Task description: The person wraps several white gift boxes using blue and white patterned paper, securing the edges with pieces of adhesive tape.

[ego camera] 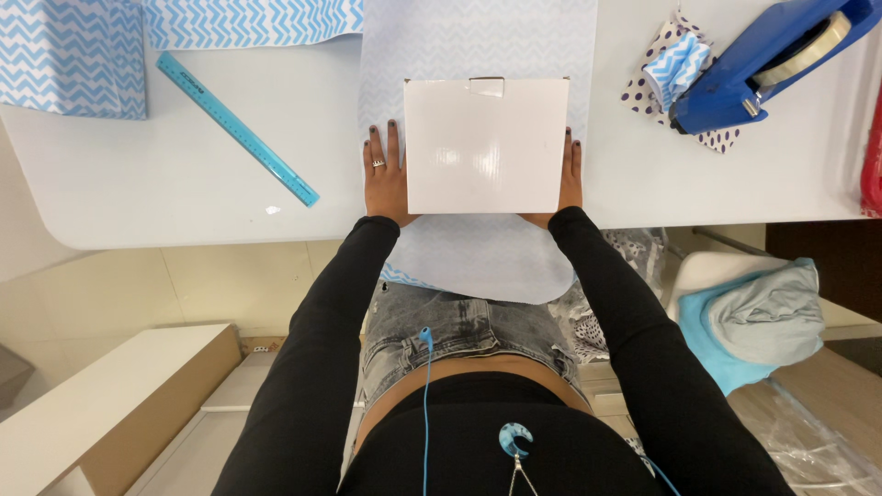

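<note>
White box (486,145) sits square between your hands: left hand (385,174) flat against its left edge, right hand (571,174) against its right, both open-palmed, equally near.

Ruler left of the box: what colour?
Translucent light blue ruler, clearest in the head view.

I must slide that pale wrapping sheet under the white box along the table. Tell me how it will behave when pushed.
The wrapping sheet is probably floppy: its near end droops over the table edge. Pushed alone it would likely wrinkle, since the white box pins it. It looks light, so the left hand and right hand could shift it easily.
</note>
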